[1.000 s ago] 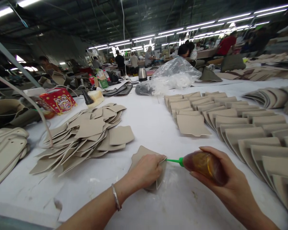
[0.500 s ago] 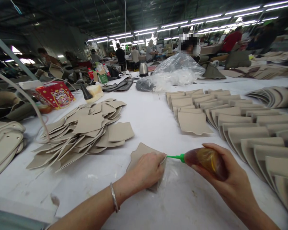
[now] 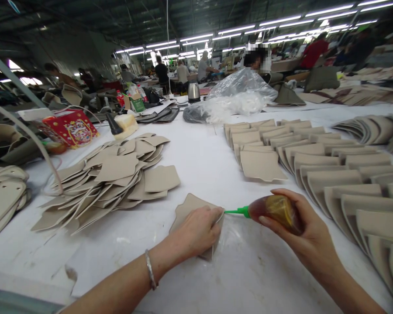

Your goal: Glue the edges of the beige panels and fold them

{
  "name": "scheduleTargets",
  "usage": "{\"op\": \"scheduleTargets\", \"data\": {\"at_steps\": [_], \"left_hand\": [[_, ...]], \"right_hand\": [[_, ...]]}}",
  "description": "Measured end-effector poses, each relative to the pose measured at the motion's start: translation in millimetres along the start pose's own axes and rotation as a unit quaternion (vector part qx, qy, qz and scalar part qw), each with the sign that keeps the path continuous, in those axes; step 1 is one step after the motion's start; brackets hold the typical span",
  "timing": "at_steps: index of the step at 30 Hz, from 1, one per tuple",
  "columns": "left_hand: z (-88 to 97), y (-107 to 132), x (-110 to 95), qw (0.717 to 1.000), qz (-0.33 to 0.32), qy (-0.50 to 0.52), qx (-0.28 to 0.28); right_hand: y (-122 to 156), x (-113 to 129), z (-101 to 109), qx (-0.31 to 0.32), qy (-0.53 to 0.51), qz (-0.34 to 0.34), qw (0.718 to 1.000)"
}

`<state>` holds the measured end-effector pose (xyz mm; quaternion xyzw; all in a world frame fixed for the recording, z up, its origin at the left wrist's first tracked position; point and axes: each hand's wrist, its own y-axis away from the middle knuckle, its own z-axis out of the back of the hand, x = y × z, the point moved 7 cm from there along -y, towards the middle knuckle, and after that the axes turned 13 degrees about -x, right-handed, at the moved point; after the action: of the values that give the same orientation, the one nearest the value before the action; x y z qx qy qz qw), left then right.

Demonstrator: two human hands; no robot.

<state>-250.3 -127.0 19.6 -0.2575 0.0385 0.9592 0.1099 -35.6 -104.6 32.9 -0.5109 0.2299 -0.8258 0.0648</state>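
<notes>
A beige leather-like piece (image 3: 188, 208) lies on the white table in front of me, with its edges tilting up a little near my fingers. My left hand (image 3: 198, 231) is closed on its right side, the thumb hidden behind the fingers. In my right hand (image 3: 301, 222) is a squeeze bottle (image 3: 275, 211) of amber liquid, held on its side. Its thin green nozzle (image 3: 239, 211) points left, and the tip meets the corner of the piece beside my left fingertips.
A loose heap of similar beige pieces (image 3: 118, 170) lies left; overlapping rows of folded pieces (image 3: 334, 179) spread right. Farther back are a red box (image 3: 74, 128), a yellowish foam block (image 3: 126, 124), a kettle (image 3: 194, 92) and clear plastic wrap (image 3: 239, 98). A pale hose (image 3: 36, 135) arches at left.
The whole view has shifted slightly, so things appear a little farther left. Both hands keep their grips, and the nozzle tip stays at the piece's corner.
</notes>
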Motion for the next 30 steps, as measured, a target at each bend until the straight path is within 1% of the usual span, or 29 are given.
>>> {"op": "scheduleTargets", "data": {"at_steps": [2,6,8,12,14,17,18,21,23,24,27,30], "left_hand": [[0.0,1,0,1.000,0.001,-0.002,0.000],[0.5,1,-1,1.000,-0.011,-0.004,-0.008],[0.1,2,-1,1.000,-0.012,-0.004,-0.007],[0.1,3,0,1.000,-0.016,0.009,-0.008],[0.2,3,1,1.000,-0.018,0.014,-0.010],[-0.5,4,1,1.000,-0.018,0.015,-0.009],[-0.9,4,2,1.000,-0.016,0.013,-0.008],[-1.6,4,2,1.000,-0.015,0.012,-0.012],[-2.0,4,3,1.000,-0.017,0.017,-0.016],[-2.3,4,3,1.000,-0.018,0.018,-0.018],[-3.3,4,4,0.999,-0.019,0.017,-0.021],[-3.5,4,4,1.000,-0.015,0.013,-0.025]], "right_hand": [[2,-1,0,0.008,0.003,-0.004,1.000],[4,-5,-3,0.049,-0.013,-0.031,0.998],[2,-6,-4,0.044,-0.022,-0.035,0.998],[-1,-6,1,0.003,-0.015,-0.020,1.000],[4,-5,1,0.014,-0.011,-0.022,1.000],[12,-4,-2,0.058,-0.026,-0.038,0.997],[14,-4,-2,0.063,-0.031,-0.041,0.997],[14,-5,2,0.036,-0.027,-0.041,0.998],[15,-6,3,0.030,-0.022,-0.040,0.999],[16,-6,2,0.039,-0.024,-0.039,0.998],[24,-5,-4,0.092,-0.048,-0.042,0.994],[28,-5,-4,0.099,-0.049,-0.048,0.993]]}}
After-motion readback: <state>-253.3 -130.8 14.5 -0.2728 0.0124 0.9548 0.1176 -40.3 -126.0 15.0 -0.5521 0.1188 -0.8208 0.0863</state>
